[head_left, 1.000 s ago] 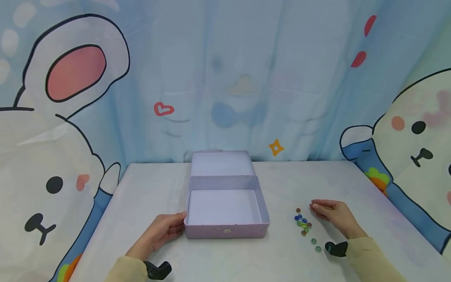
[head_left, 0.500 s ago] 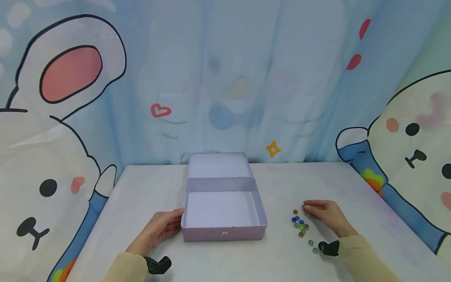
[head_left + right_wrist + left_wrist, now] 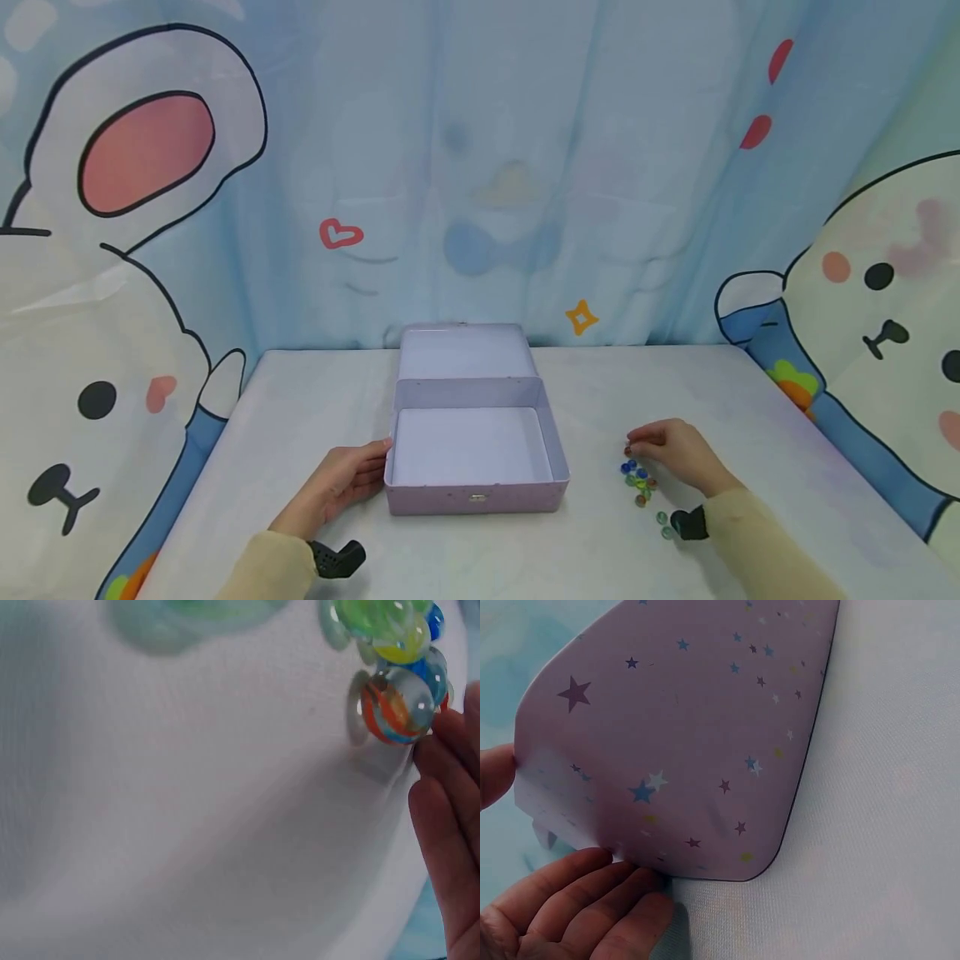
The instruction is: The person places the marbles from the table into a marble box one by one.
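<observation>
Marbles (image 3: 642,473) dot white cloth (image 3: 300,408) before blue curtain (image 3: 405,150), left fingers (image 3: 566,881) holding box (image 3: 435,499), right fingers (image 3: 439,840) with grip unclear.

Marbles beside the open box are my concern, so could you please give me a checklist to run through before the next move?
1. Lid out of the way: ok, tilted back behind the box.
2. Room inside the box: ok, no marbles show in it.
3. Left hand at the box: ok, touching its left side.
4. Right hand at the marbles: ok, fingertips by the farthest brown marble.
5. That marble pinched: cannot tell.
6. Marbles all together: not ok, two green marbles lie apart.
</observation>
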Action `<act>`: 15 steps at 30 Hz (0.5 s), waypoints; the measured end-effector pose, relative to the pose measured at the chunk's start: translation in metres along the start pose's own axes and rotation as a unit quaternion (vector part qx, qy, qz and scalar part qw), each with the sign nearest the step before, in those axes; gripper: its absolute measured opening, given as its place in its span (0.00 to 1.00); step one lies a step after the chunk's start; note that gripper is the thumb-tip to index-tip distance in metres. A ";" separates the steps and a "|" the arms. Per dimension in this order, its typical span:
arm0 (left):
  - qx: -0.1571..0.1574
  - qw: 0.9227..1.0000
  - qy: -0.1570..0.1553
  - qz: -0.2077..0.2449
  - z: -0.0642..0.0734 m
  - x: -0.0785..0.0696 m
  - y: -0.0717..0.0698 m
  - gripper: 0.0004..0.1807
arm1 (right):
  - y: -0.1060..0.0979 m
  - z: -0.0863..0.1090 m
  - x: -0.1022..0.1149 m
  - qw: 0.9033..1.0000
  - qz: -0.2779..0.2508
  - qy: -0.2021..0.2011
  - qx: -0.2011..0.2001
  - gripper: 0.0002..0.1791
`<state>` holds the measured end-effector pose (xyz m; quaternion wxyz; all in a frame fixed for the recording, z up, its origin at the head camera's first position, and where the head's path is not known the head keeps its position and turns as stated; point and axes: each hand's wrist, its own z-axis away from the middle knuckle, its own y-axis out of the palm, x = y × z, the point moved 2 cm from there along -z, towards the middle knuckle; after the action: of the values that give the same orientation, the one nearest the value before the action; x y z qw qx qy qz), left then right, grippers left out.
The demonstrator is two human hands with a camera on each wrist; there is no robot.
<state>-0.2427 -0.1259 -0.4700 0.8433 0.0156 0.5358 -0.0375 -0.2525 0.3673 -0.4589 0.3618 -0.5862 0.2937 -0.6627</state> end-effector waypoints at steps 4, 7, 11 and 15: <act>0.000 1.000 0.003 -0.001 0.001 -0.002 -0.001 0.30 | 0.002 -0.002 0.013 0.997 0.070 -0.008 0.011 0.11; 0.000 1.000 0.004 0.000 0.001 -0.002 -0.001 0.30 | 0.004 -0.001 0.017 0.995 0.101 -0.011 0.008 0.08; 0.000 1.000 0.005 0.002 0.000 -0.001 0.000 0.29 | 0.002 0.001 0.010 0.999 0.046 -0.009 -0.012 0.09; 0.000 1.000 0.004 0.000 0.001 -0.001 0.001 0.29 | -0.010 0.005 -0.012 0.981 -0.193 0.002 -0.015 0.19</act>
<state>-0.2423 -0.1246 -0.4688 0.8412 0.0159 0.5391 -0.0374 -0.2486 0.3832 -0.4566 0.2173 -0.6358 0.1859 -0.7169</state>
